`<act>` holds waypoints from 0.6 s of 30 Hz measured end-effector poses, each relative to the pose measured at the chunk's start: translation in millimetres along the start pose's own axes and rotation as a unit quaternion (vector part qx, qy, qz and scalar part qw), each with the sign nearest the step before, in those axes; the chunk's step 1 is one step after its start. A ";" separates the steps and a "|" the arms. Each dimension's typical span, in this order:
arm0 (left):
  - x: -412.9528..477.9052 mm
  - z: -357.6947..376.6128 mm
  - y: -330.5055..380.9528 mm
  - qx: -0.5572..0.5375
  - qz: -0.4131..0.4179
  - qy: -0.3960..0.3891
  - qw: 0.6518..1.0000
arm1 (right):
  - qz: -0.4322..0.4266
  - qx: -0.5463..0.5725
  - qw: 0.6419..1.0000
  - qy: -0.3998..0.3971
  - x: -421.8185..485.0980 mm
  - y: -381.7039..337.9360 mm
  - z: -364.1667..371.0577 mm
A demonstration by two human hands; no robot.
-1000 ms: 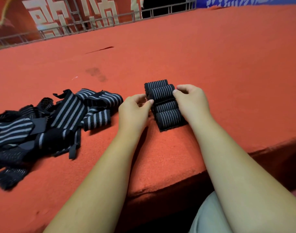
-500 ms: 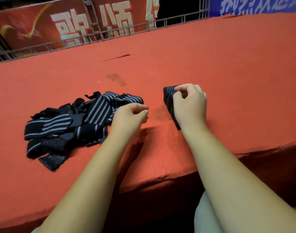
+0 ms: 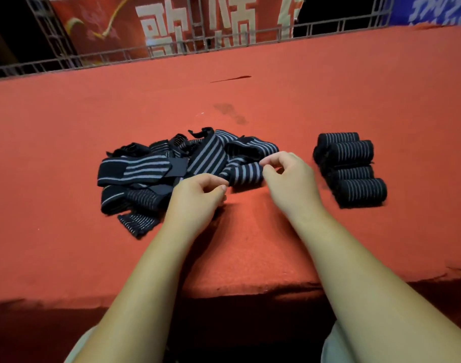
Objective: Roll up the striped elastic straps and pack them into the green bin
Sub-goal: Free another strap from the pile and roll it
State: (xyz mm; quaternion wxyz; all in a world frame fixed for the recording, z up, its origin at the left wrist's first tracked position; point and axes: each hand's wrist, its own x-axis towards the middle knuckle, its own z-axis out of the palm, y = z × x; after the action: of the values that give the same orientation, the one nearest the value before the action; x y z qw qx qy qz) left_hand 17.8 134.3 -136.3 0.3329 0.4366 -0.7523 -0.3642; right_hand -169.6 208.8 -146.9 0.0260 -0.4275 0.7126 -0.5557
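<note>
A heap of loose black straps with grey stripes lies on the red carpeted surface, left of centre. Several rolled straps sit side by side in a row to the right. My left hand hovers at the heap's near edge with its fingers loosely curled and nothing in them. My right hand is just right of it, thumb and forefinger bent at the end of one striped strap, without a visible hold. No green bin is in view.
The red surface ends in a front edge close to my body, with dark space below it. A metal railing and a red banner with large characters run along the far side.
My right hand let go of the rolled straps and moved left to the loose heap. My left hand moved toward the heap too. The camera view shifted left.
</note>
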 end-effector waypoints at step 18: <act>-6.6 -26.3 -26.2 0.072 0.007 -0.030 0.997 | 0.029 -0.134 0.976 -0.168 -17.6 -2.0 20.6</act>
State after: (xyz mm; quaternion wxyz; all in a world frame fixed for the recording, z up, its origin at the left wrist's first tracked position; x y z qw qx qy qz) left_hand 52.8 124.2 -146.0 0.2810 0.4427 -0.7892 -0.3198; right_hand -146.7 204.2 -160.9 0.1044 -0.4933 0.7782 -0.3743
